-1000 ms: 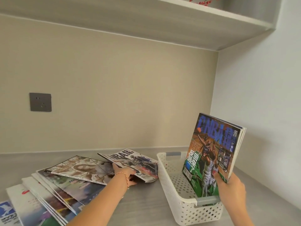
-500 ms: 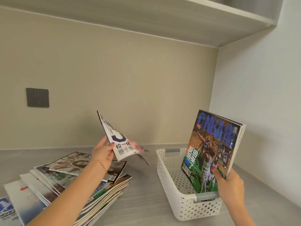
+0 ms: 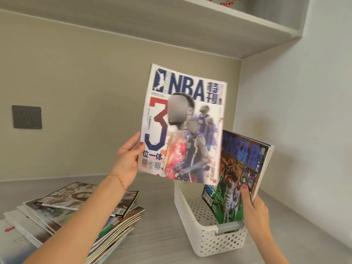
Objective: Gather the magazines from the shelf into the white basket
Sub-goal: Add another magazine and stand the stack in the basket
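My left hand [image 3: 128, 161] pinches a white magazine [image 3: 182, 122] mid-frame; right hand [image 3: 254, 208] grips the magazines [image 3: 242, 172] standing in the basket [image 3: 192, 216], lower right.

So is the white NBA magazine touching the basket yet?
Apart. The head view shows the white magazine held up by the left hand, its bottom edge in the air above the basket's rim.

The left hand [image 3: 127, 161] grips a white NBA magazine [image 3: 182, 122] upright by its left edge, above the white basket [image 3: 207, 237]. The right hand [image 3: 255, 212] holds a dark magazine bundle [image 3: 242, 174] standing inside the basket. A magazine stack [image 3: 76, 212] lies on the shelf [image 3: 162, 244], left.
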